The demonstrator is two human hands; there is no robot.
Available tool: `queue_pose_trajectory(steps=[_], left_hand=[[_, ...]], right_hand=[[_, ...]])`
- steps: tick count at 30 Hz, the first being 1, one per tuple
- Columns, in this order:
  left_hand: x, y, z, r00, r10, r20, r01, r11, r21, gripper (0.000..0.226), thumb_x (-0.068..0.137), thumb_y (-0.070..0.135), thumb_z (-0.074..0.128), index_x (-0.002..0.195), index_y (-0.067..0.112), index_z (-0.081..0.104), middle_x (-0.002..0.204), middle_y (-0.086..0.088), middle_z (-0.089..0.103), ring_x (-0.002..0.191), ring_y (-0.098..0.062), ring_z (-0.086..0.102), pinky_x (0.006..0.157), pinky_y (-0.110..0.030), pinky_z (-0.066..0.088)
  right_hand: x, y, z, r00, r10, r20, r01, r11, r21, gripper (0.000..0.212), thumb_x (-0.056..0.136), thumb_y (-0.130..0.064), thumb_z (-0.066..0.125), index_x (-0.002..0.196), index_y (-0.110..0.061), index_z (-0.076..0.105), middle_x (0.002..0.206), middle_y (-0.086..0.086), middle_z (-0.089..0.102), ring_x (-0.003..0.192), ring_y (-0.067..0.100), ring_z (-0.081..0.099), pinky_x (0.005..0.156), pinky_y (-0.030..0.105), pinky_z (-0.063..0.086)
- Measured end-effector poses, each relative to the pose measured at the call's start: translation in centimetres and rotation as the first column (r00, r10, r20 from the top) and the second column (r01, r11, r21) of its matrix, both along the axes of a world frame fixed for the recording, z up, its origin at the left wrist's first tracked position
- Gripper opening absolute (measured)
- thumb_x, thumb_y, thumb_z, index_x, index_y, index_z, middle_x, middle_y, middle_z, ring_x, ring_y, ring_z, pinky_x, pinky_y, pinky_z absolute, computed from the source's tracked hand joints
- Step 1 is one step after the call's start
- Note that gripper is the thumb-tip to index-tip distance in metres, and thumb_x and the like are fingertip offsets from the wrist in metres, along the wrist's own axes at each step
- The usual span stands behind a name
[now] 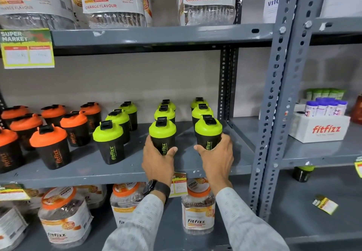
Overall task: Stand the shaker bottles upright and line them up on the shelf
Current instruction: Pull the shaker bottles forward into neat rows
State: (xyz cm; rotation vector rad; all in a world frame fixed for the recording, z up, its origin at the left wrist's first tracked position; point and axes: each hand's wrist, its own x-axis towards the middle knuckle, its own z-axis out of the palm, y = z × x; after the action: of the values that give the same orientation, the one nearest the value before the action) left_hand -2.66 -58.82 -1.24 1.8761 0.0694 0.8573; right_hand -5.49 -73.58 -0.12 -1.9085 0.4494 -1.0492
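Left hand (156, 157) grips one upright green-lidded shaker (163, 133); right hand (216, 155) grips another (208, 131), near edge of grey shelf (88, 169).

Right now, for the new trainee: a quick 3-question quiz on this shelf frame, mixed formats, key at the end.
1. True or false: the left hand and the right hand each grip a green-lidded shaker on the middle shelf.
2. Multiple choice: the shakers at the left end of that shelf have lids that are A) blue, B) orange, C) white.
3. Short answer: is the front shaker of the left green column upright or lying down?

Key:
1. True: the left hand holds one front green shaker, the right hand the other.
2. B, as on the front orange shaker.
3. Upright.
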Motion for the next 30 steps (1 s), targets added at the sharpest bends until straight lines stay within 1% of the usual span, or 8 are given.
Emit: queue_pose_trajectory(steps=[12,15,20,23,26,27,28,30], left_hand=[[0.0,0.1,-0.1,0.999,-0.028,-0.018,0.028,1.0,0.002,0.085,0.072,0.036,0.089,0.143,0.029,0.043,0.133,-0.001,0.063,0.121,-0.029,0.06,0.097,-0.049,0.052],[-0.1,0.3,-0.1,0.999,-0.049,-0.006,0.05,0.998,0.031,0.082,0.073,0.037,0.088,0.142,0.031,0.044,0.132,0.0,0.064,0.12,-0.028,0.06,0.096,-0.047,0.053],[-0.2,0.3,-0.1,0.998,-0.058,-0.005,0.059,0.997,0.048,0.081,0.074,0.039,0.087,0.142,0.032,0.043,0.132,0.001,0.064,0.12,-0.028,0.061,0.097,-0.05,0.053],[-0.4,0.3,0.0,0.997,-0.069,-0.018,0.07,0.996,0.051,0.09,0.072,0.043,0.087,0.146,0.031,0.038,0.134,-0.001,0.063,0.122,-0.029,0.059,0.097,-0.05,0.052],[-1.2,0.6,0.2,0.993,-0.091,-0.078,0.095,0.994,0.054,0.117,0.069,0.053,0.087,0.16,0.022,0.02,0.148,-0.009,0.052,0.136,-0.031,0.049,0.105,-0.049,0.046],[-1.6,0.8,0.2,0.993,-0.084,-0.085,0.089,0.994,0.058,0.12,0.069,0.054,0.087,0.161,0.02,0.017,0.153,-0.01,0.048,0.141,-0.031,0.044,0.108,-0.048,0.043],[-2.2,1.3,0.1,0.995,-0.067,-0.075,0.072,0.995,0.067,0.119,0.07,0.054,0.086,0.161,0.019,0.019,0.155,-0.011,0.046,0.143,-0.031,0.042,0.109,-0.048,0.042],[-3.5,2.6,-0.4,0.999,-0.024,-0.025,0.025,0.997,0.072,0.107,0.075,0.051,0.084,0.16,0.019,0.027,0.155,-0.009,0.047,0.143,-0.029,0.042,0.112,-0.048,0.042]], right_hand=[[0.0,0.3,-0.2,1.0,-0.028,-0.003,0.028,0.999,-0.02,0.082,0.063,-0.037,0.096,0.127,-0.014,0.05,0.12,0.007,0.06,0.11,0.028,0.062,0.091,0.041,0.052],[-0.1,0.3,-0.2,1.0,-0.029,0.002,0.029,0.999,-0.019,0.082,0.063,-0.037,0.096,0.127,-0.014,0.05,0.12,0.007,0.06,0.11,0.028,0.061,0.091,0.041,0.052],[-0.2,0.3,-0.2,1.0,-0.021,0.007,0.021,0.999,-0.024,0.083,0.063,-0.038,0.096,0.127,-0.014,0.049,0.12,0.007,0.059,0.11,0.03,0.061,0.09,0.041,0.052],[-0.4,0.2,-0.3,1.0,0.004,-0.009,-0.004,0.999,-0.044,0.093,0.063,-0.042,0.095,0.136,-0.012,0.046,0.127,0.009,0.058,0.117,0.032,0.06,0.095,0.042,0.05],[-1.2,0.0,-0.4,0.998,0.049,-0.048,-0.051,0.998,-0.047,0.116,0.065,-0.047,0.093,0.155,-0.011,0.03,0.145,0.013,0.049,0.133,0.033,0.05,0.105,0.045,0.045],[-1.6,0.0,-0.5,0.997,0.06,-0.045,-0.062,0.997,-0.037,0.119,0.066,-0.048,0.093,0.158,-0.012,0.026,0.147,0.013,0.047,0.135,0.032,0.048,0.106,0.045,0.044],[-2.1,0.0,-0.7,0.997,0.066,-0.029,-0.067,0.997,-0.029,0.119,0.067,-0.047,0.093,0.158,-0.013,0.024,0.146,0.012,0.046,0.135,0.03,0.047,0.106,0.043,0.044],[-3.0,0.3,-1.2,0.996,0.077,0.041,-0.077,0.997,-0.015,0.111,0.07,-0.042,0.092,0.157,-0.014,0.029,0.138,0.008,0.049,0.129,0.025,0.049,0.1,0.036,0.043]])
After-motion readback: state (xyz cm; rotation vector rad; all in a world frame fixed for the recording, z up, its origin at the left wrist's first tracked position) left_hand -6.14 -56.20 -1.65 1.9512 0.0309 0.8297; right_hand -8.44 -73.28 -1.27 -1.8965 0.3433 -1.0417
